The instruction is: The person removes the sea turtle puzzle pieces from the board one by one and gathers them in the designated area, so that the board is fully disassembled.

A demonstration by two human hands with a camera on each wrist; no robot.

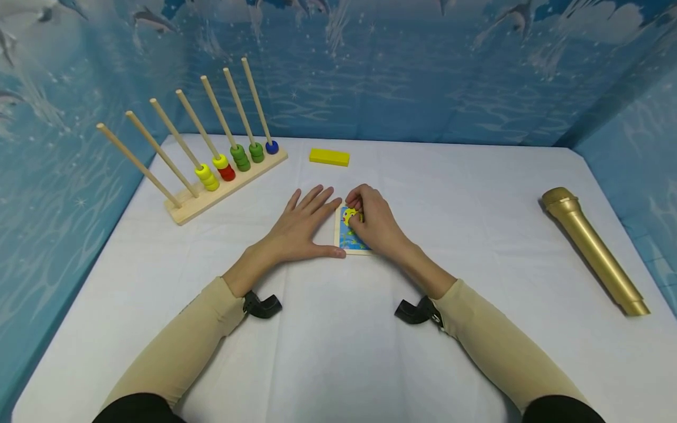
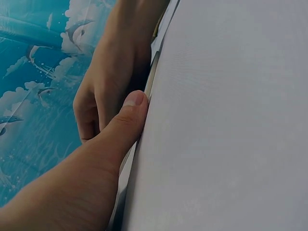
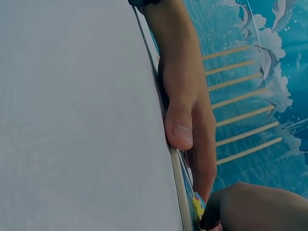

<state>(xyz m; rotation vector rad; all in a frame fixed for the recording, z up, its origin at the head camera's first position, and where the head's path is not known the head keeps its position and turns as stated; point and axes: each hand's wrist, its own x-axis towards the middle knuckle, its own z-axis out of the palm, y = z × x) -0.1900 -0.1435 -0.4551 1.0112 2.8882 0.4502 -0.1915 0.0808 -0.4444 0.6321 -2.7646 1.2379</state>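
A small wooden puzzle board (image 1: 347,241) with a blue sea picture lies on the table between the hands. My left hand (image 1: 301,230) spreads its straight fingers at the board's left side; the thumb (image 2: 135,100) rests at its near left corner. Over the board's right part bends my right hand (image 1: 376,222), thumb and fingers curled together. They pinch a yellow fish puzzle piece (image 1: 349,215), which also shows standing at a tilt as a blue and yellow puzzle piece (image 3: 198,206) in the right wrist view. The right hand covers much of the board.
A bead abacus (image 1: 227,185) with upright wooden rods and coloured rings stands at the back left. Behind the board lies a yellow block (image 1: 329,157). A gold microphone (image 1: 595,249) lies at the right. Blue sea-print curtains (image 1: 402,76) border the white-covered table (image 1: 338,352).
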